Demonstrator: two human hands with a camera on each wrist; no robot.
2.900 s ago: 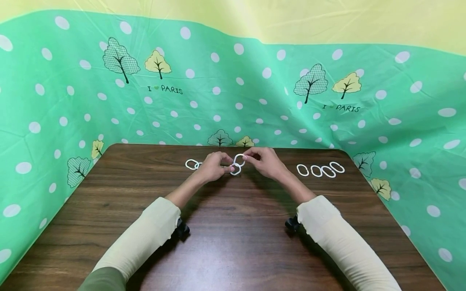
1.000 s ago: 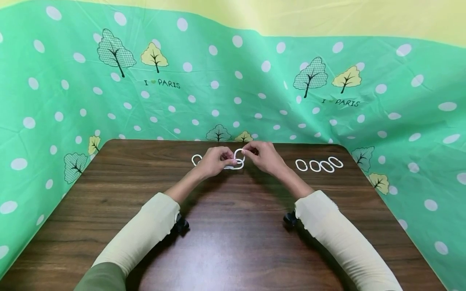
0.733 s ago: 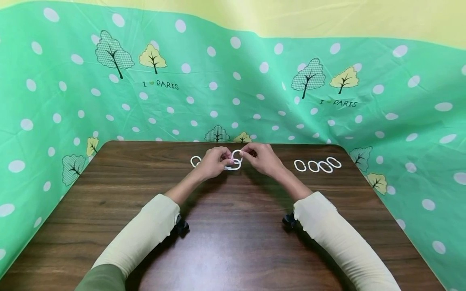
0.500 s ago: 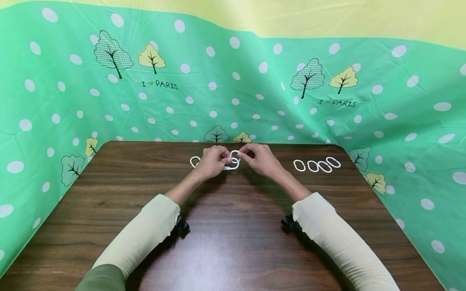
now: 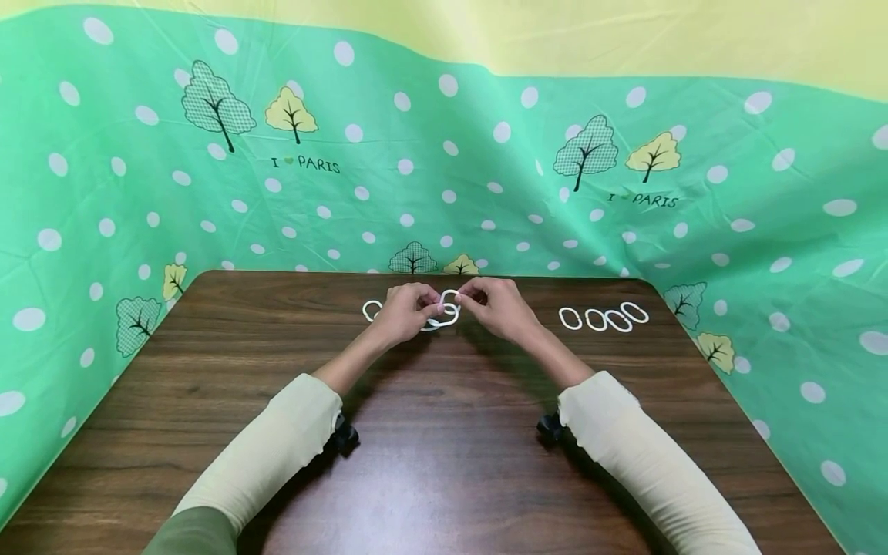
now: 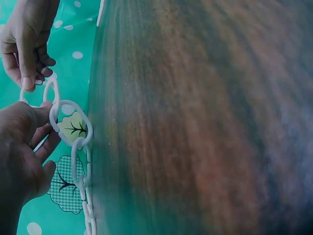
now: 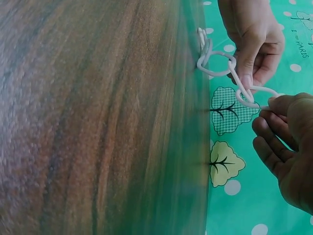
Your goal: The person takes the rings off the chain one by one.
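A chain of white oval links runs from under my left hand point(image 5: 402, 312) up to my right hand point(image 5: 501, 308), near the table's far edge. My left thumb and fingers pinch one upright link point(image 6: 55, 93) of it. With thumb and forefinger, my right hand grips the edge of another link point(image 7: 266, 90), which passes through the left-held one. Below my left hand, a linked oval point(image 6: 88, 125) hangs, joined to more links point(image 6: 74, 161) trailing downward. One end link point(image 5: 367, 311) shows left of my left hand; the hand hides the middle of the chain.
Several loose white links point(image 5: 570, 318) lie in a row on the brown wooden table point(image 5: 444, 462), right of my right hand. A green dotted cloth point(image 5: 444, 177) hangs right behind the table's far edge. Black wrist mounts point(image 5: 344, 435) sit under both sleeves.
Since the oldest frame, the chain's left end has drawn right, closer to my left hand, and a linked oval now shows below the held links. In the last second both hands have barely moved.
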